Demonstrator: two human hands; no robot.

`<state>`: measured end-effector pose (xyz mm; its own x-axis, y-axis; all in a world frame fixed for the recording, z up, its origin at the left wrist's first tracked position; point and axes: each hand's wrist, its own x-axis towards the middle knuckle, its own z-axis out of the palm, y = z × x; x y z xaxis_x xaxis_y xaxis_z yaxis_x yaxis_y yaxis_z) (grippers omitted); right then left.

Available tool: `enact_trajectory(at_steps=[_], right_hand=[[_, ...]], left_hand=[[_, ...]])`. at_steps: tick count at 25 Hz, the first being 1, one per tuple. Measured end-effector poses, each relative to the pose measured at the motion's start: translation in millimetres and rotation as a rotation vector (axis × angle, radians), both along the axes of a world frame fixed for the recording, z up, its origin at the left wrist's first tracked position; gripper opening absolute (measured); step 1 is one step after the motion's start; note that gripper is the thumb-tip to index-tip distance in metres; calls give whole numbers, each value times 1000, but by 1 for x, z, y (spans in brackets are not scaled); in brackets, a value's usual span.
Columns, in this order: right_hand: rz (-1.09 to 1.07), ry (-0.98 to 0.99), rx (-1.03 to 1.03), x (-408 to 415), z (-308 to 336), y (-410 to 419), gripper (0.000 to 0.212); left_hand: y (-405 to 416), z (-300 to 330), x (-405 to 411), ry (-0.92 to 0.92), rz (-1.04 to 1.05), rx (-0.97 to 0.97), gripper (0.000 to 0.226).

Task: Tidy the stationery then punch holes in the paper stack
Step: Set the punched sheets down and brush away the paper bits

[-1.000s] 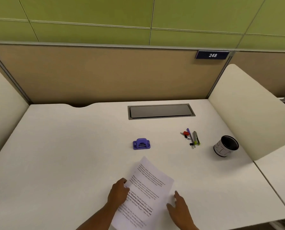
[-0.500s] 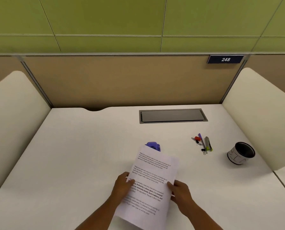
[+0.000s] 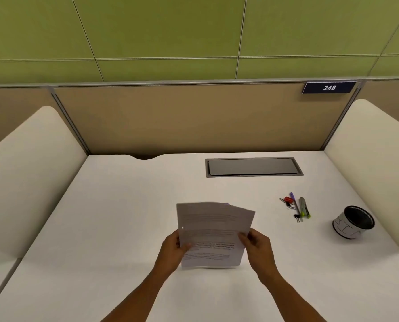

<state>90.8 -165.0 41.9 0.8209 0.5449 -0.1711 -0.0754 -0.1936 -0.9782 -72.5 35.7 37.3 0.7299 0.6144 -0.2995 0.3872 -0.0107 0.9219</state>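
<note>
Left hand (image 3: 171, 248) fingers (image 3: 186, 247) pinch the left edge of the paper stack (image 3: 213, 233); right hand (image 3: 257, 246) fingers grip its right edge. Stack held upright above the near-centre desk (image 3: 115, 217), sheets fanned at the top. Pens and binder clips (image 3: 296, 206) lie right of it, well apart; black cup (image 3: 354, 223) further right, near the side partition. Left half of desk is open room. Grey cable hatch (image 3: 253, 166) at far edge.
</note>
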Motion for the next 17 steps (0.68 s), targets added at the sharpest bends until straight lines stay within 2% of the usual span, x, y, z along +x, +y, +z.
enact_trajectory(at_steps=[4, 9, 12, 15, 17], right_hand=[[100, -5, -23, -12, -11, -6, 27], [88, -21, 36, -11, -4, -2, 26], [101, -43, 66, -14, -6, -4, 26], [122, 22, 39, -21, -17, -7, 25], [108, 26, 32, -23, -18, -8, 25]], left_hand=[[-16, -11, -8, -6, 22, -37, 36], [-26, 0, 3, -105, 148, -1, 18], [-29, 1, 2, -144, 178, 13, 22], [-34, -2, -3, -123, 145, -5, 31], [-34, 1, -3, -114, 179, 1, 24]])
